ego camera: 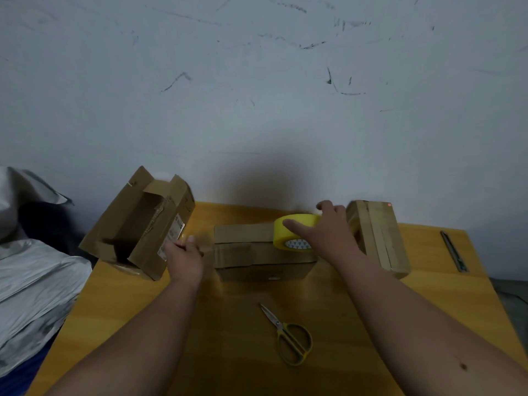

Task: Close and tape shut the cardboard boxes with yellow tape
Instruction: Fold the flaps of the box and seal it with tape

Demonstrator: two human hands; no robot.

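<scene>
Atop middle box (pixel 257 252), tape roll (pixel 294 232) on edge

Counter (pixel 357 324): smooth yellow wood grain, slight sheen. Boxes (pixel 257 252): matt brown cardboard. Tape roll (pixel 288 232): glossy yellow. Scissors (pixel 288 335): bright metal blades, yellow plastic handles. Wall (pixel 257 81): matt, scuffed.

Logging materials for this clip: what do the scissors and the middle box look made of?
Scissors: blades look like bare metal, pale grey with a slight shine; the yellow handle loops look like plastic, though a coating cannot be ruled out. Middle box: brown corrugated cardboard by its look, matte, with folded flaps.
</scene>
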